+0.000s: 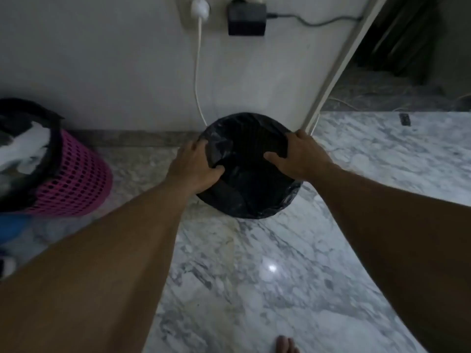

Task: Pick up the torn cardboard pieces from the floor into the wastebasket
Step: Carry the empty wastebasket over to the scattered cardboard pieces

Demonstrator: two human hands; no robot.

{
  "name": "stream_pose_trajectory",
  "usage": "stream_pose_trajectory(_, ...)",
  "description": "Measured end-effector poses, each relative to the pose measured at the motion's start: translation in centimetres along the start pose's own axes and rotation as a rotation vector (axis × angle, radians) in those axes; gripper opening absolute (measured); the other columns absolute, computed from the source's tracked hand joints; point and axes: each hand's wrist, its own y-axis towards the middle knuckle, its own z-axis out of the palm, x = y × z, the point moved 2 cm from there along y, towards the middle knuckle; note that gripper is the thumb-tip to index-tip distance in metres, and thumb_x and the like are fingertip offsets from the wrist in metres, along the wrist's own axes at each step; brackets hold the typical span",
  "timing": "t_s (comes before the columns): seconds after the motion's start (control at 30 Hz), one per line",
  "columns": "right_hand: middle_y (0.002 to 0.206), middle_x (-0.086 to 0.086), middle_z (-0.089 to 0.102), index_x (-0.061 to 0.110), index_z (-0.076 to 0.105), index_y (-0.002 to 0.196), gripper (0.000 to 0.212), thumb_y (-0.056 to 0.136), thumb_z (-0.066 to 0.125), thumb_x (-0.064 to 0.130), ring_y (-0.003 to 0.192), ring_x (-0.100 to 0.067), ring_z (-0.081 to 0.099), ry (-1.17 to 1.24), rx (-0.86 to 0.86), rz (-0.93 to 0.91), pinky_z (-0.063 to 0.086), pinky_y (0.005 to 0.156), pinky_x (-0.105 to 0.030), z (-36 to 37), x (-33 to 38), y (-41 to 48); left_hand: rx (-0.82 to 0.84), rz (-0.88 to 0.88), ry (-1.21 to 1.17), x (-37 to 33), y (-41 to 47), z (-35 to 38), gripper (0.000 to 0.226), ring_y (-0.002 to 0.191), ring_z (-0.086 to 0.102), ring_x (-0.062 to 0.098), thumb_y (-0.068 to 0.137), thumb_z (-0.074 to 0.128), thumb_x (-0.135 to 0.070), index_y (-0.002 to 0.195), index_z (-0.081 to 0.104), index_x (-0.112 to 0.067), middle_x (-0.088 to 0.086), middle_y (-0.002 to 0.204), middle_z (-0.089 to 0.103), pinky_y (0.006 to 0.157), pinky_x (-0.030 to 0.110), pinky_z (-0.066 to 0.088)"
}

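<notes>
Item 1. Wastebasket [257,211]: round and fully covered by a black liner bag [221,146]. It is being kept upright on the marble floor [254,276], close against the wall [102,72] and just beside the foot of a pale door frame [339,64]. The inside is too dark for any contents to be made out.

Item 2. Left grip [196,166]: it is being clamped on the left side of the wastebasket rim. The fingers are curled over the bag-covered edge and the thumb is tucked inward on the plastic.

Item 3. Right grip [300,156]: it is being clamped on the right side of the same rim. The fingers are wrapped over the outer edge, mostly hidden behind the knuckles, and the thumb is laid inward across the liner. The two bare forearms are being stretched forward from the bottom corners of the view.

Item 4. Pink basket [76,179]: a mesh basket with a dark liner and pale, blurred contents, standing on the floor well to the left of the wastebasket.

Item 5. Wall fittings: a white plug [200,6] whose white cable [196,72] is hanging down behind the wastebasket. Beside it is a black adapter [246,20] whose black cable [318,22] is being led right towards the door frame.

Item 6. Bare toes [286,345]: seen at the bottom edge, on the floor.
</notes>
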Motion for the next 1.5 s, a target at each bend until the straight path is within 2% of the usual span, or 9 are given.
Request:
stream_pose_trajectory(0.13, 0.147, -0.029, 0.035, 0.001, 0.031, 0.150, 0.077, 0.098, 0.051, 0.054, 0.136, -0.046, 0.036, 0.067, -0.101, 0.114, 0.037, 0.109, -0.053, 4.4, -3.0, 2.4, -0.094, -0.129, 0.008, 1.6, 2.5, 4.1, 0.082, 0.141, 0.029, 0.041, 0.093, 0.057, -0.048, 0.158, 0.017, -0.016, 0.015, 0.158, 0.026, 0.107, 0.053, 0.040)
stream_pose_trajectory(0.3, 0.138, -0.032, 0.044, 0.013, 0.014, 0.158, 0.062, 0.104, 0.043, 0.024, 0.125, -0.049, 0.047, 0.381, -0.123, 0.220, 0.040, 0.098, -0.049, 9.0, -5.8, 3.4, -0.127, -0.286, -0.293, 2.9, 3.9, 8.2, 0.072, 0.125, 0.049, 0.043, 0.105, 0.044, -0.021, 0.162, 0.000, -0.023, 0.023, 0.153, 0.032, 0.094, 0.038, 0.041)
stream_pose_trajectory(0.4, 0.127, -0.029, 0.059, 0.029, 0.001, 0.161, 0.070, 0.103, 0.037, 0.014, 0.108, -0.046, 0.060, 0.478, -0.142, 0.241, 0.038, 0.078, -0.037, 10.5, -6.1, 2.7, -0.220, -0.338, -0.427, 3.7, 3.5, 9.1, 0.078, 0.123, 0.053, 0.037, 0.100, 0.042, 0.000, 0.162, 0.006, -0.029, 0.021, 0.143, 0.051, 0.084, 0.019, 0.035)
stream_pose_trajectory(0.6, 0.147, -0.017, 0.052, 0.040, 0.008, 0.159, 0.071, 0.102, 0.038, 0.010, 0.127, -0.042, 0.052, 0.604, -0.167, 0.317, 0.041, 0.092, -0.038, 9.7, -5.5, -0.7, -0.220, -0.347, -0.563, 3.5, 0.9, 7.6, 0.076, 0.135, 0.047, 0.025, 0.097, 0.035, 0.007, 0.161, 0.017, -0.031, 0.008, 0.152, 0.047, 0.084, 0.001, 0.023)
stream_pose_trajectory(0.73, 0.150, -0.013, 0.049, 0.041, 0.009, 0.159, 0.069, 0.104, 0.038, 0.012, 0.131, -0.039, 0.050, 0.624, -0.140, 0.310, 0.040, 0.096, -0.036, 5.3, -4.3, -5.1, -0.223, -0.359, -0.597, 2.0, -3.5, 4.2, 0.074, 0.136, 0.046, 0.027, 0.098, 0.037, 0.005, 0.160, 0.020, -0.031, 0.008, 0.153, 0.046, 0.100, 0.014, 0.029)
stream_pose_trajectory(1.0, 0.159, -0.002, 0.039, 0.039, 0.011, 0.160, 0.063, 0.107, 0.039, 0.019, 0.141, -0.032, 0.042, 0.635, -0.099, 0.139, 0.035, 0.110, -0.038, -9.4, 1.9, -14.9, -0.260, -0.378, -0.688, -1.8, -16.4, -8.9, 0.074, 0.139, 0.044, 0.025, 0.097, 0.035, 0.006, 0.160, 0.020, -0.031, 0.003, 0.156, 0.041, 0.109, 0.024, 0.030)
stream_pose_trajectory(1.2, 0.161, -0.004, 0.034, 0.036, 0.012, 0.160, 0.061, 0.108, 0.039, 0.021, 0.144, -0.031, 0.037, 0.689, -0.084, 0.007, 0.031, 0.114, -0.039, -20.1, 8.9, -21.4, -0.370, -0.303, -0.723, -3.4, -25.8, -22.2, 0.059, 0.135, 0.043, 0.017, 0.097, 0.045, -0.005, 0.153, 0.038, -0.023, -0.001, 0.147, 0.048, 0.106, 0.025, 0.029)
stream_pose_trajectory(1.33, 0.162, -0.002, 0.032, 0.034, 0.015, 0.160, 0.060, 0.107, 0.041, 0.021, 0.146, -0.028, 0.034, 0.740, -0.069, -0.132, 0.028, 0.119, -0.043, -26.7, 14.8, -25.5, -0.407, -0.294, -0.776, -2.5, -32.9, -31.1, 0.069, 0.144, 0.036, 0.027, 0.092, 0.043, -0.006, 0.158, 0.030, -0.024, 0.005, 0.158, 0.038, 0.122, 0.044, 0.027)
stream_pose_trajectory(1.5, 0.162, -0.006, 0.031, 0.027, 0.018, 0.160, 0.061, 0.106, 0.042, 0.016, 0.146, -0.028, 0.033, 0.746, -0.057, -0.310, 0.028, 0.118, -0.041, -33.8, 23.1, -29.8, -0.549, -0.313, -0.853, -0.8, -41.8, -40.4, 0.072, 0.137, 0.044, 0.028, 0.086, 0.043, -0.005, 0.154, 0.035, -0.025, 0.006, 0.152, 0.046, 0.117, 0.053, 0.035)
